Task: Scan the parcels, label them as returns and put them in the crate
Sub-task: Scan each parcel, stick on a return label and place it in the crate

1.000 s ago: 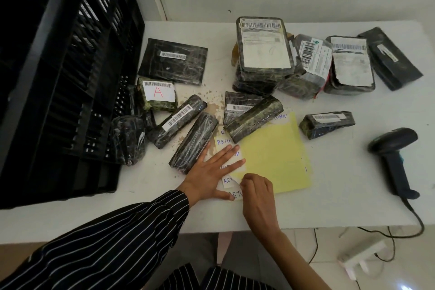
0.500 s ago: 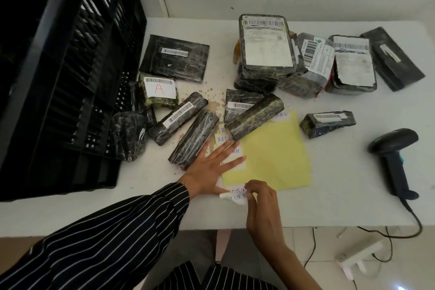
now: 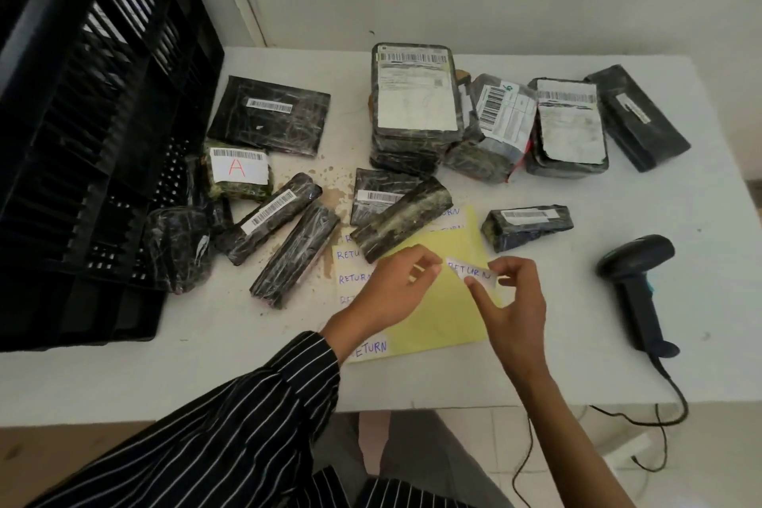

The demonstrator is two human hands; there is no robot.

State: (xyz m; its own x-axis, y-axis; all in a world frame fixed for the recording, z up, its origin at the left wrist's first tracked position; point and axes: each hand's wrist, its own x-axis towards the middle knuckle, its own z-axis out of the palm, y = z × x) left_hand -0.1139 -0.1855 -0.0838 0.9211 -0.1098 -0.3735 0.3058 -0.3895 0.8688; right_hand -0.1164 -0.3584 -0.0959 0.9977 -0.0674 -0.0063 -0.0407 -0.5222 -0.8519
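A white RETURN label (image 3: pixel 472 273) is lifted above the yellow backing sheet (image 3: pixel 437 313), pinched at its left end by my left hand (image 3: pixel 396 289) and at its right end by my right hand (image 3: pixel 509 297). More RETURN labels (image 3: pixel 350 256) remain stuck along the sheet's left edge. Several black wrapped parcels with barcode stickers lie on the white table (image 3: pixel 412 384): a long one (image 3: pixel 400 219) rests on the sheet's top corner, a small one (image 3: pixel 527 227) lies to the right. The black crate (image 3: pixel 82 177) stands tilted at the left.
A handheld barcode scanner (image 3: pixel 637 289) lies at the right, its cable running off the front edge. Stacked larger parcels (image 3: pixel 416 107) crowd the back of the table. A parcel marked A (image 3: pixel 237 171) and a rounded one (image 3: pixel 177 247) sit against the crate's mouth.
My right hand peeled a RETURN label off the sheet's lower left and raised it. My left hand left the sheet and took the label's other end.
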